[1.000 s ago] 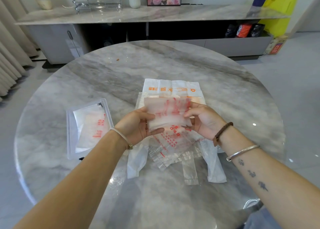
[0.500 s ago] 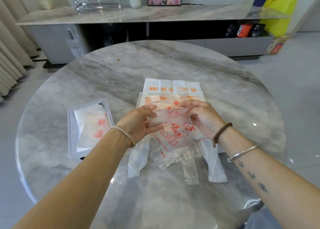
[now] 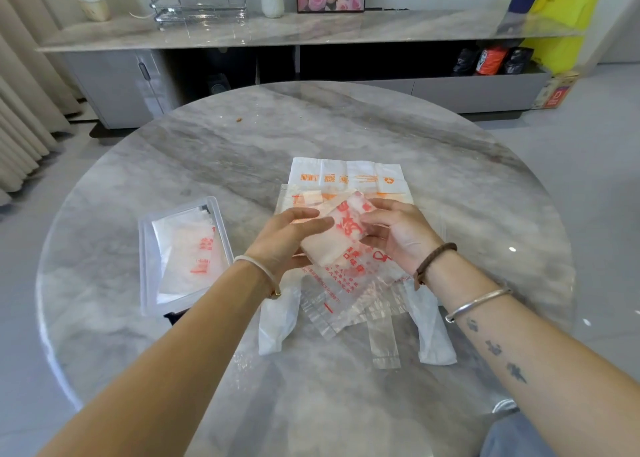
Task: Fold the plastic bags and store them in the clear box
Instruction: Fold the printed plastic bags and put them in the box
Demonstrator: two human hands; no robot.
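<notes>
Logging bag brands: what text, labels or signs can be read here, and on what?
White bag: orange recycling sign, barcode-like block; wording too small.
Folded bag: red characters, blurred.
Clear bag beneath: red characters, too small.
Bag in box: red print, blurred.
No word is readable.

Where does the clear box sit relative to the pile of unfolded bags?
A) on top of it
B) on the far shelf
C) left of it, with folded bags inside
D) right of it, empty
C: the clear box lies left of the pile of bags, with folded bags inside.
</notes>
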